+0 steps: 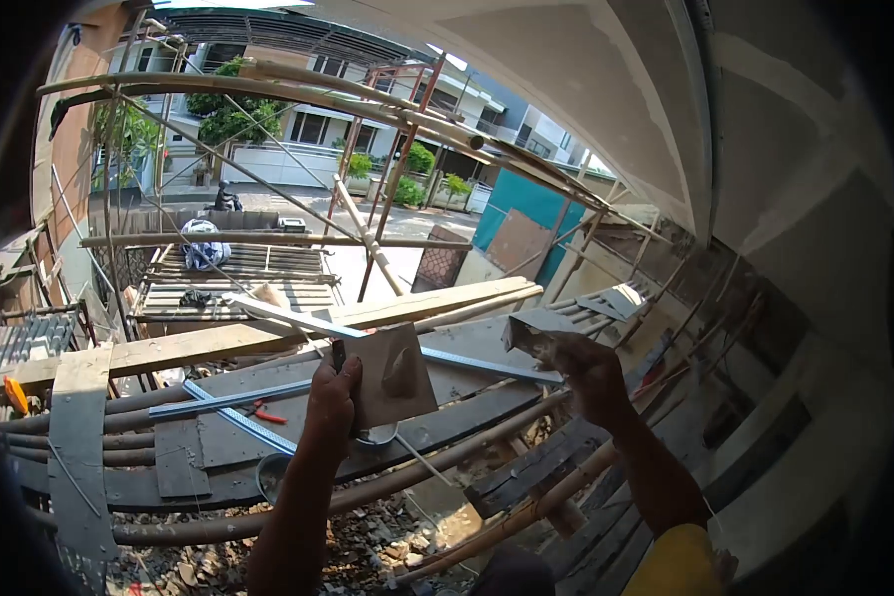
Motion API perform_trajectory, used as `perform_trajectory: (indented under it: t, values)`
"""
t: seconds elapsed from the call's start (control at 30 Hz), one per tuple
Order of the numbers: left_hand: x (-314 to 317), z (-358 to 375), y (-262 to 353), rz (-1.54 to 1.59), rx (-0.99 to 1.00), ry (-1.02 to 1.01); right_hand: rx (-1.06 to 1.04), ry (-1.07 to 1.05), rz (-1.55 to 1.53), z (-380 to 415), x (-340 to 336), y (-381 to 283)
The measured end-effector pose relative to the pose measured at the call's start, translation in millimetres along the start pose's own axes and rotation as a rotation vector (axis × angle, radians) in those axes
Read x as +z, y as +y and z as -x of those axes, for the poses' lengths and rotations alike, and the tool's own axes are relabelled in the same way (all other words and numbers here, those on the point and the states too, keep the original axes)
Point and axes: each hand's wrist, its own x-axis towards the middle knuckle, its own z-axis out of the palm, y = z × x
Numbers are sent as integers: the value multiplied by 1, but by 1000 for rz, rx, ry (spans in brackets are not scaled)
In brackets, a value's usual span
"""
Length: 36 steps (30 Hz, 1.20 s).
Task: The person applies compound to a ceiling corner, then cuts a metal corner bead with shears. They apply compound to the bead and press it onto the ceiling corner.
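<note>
My left hand (335,395) is closed round the dark handle of a flat square plate (395,373), which carries a lump of grey paste (400,372) and faces me. To its right, my right hand (588,377) grips a metal scraper blade (539,328), its fingers wrapped round the near end. The two tools are apart. Below the plate, a bowl (375,435) is partly hidden behind it.
Bamboo poles (407,477) and wooden planks (81,447) form a scaffold over rubble (368,546). Perforated metal strips (487,367) and red pliers (269,414) lie on the boards. A pale ceiling (606,89) slopes overhead at right.
</note>
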Motion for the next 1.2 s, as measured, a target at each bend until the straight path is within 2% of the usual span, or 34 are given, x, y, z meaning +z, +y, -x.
perform_trajectory:
  t: [0.07,0.1,0.13,0.17,0.23,0.27,0.3,0.37,0.47,0.53,0.6,0.8,0.93,1.0,1.03,1.1,1.13,1.2]
  values:
    - [-8,-3,-9,49,8,-11,-11,216,-242,-24,-24,-29]
    - [-12,-5,-13,65,37,-40,-75,261,-4,-39,-48,-35]
    - [-17,-6,-17,61,27,-13,-172,325,-63,-57,-62,-56]
    - [-19,-5,-22,56,11,21,-175,392,131,-70,-80,-85]
    - [-21,-10,-29,85,16,16,-418,496,217,-107,-107,-124]
    - [-20,-11,-29,106,5,21,-426,543,342,-125,-128,-133]
    - [-6,-4,-21,122,23,99,-543,616,445,-143,-137,-155]
    - [-4,-9,-33,125,35,101,-617,718,664,-178,-167,-184]
    - [7,-5,-38,144,32,87,-688,799,815,-217,-183,-238]
    - [13,-4,-42,13,41,104,-747,805,864,-238,-189,-265]
    - [19,-2,-51,72,23,85,-811,891,1012,-254,-192,-287]
    - [23,9,-50,18,-10,57,-807,947,1208,-303,-217,-319]
    - [17,7,-54,10,16,63,-893,962,1232,-304,-196,-332]
    - [14,5,-57,-53,16,77,-726,915,984,-294,-173,-340]
    - [13,6,-57,-51,15,76,-727,913,986,-302,-180,-337]
    - [13,7,-57,-20,-2,71,-740,960,1318,-322,-197,-330]
    - [13,7,-57,-17,-2,69,-742,959,1321,-313,-180,-334]
    - [13,6,-60,-8,-26,77,-571,1005,1230,-301,-143,-335]
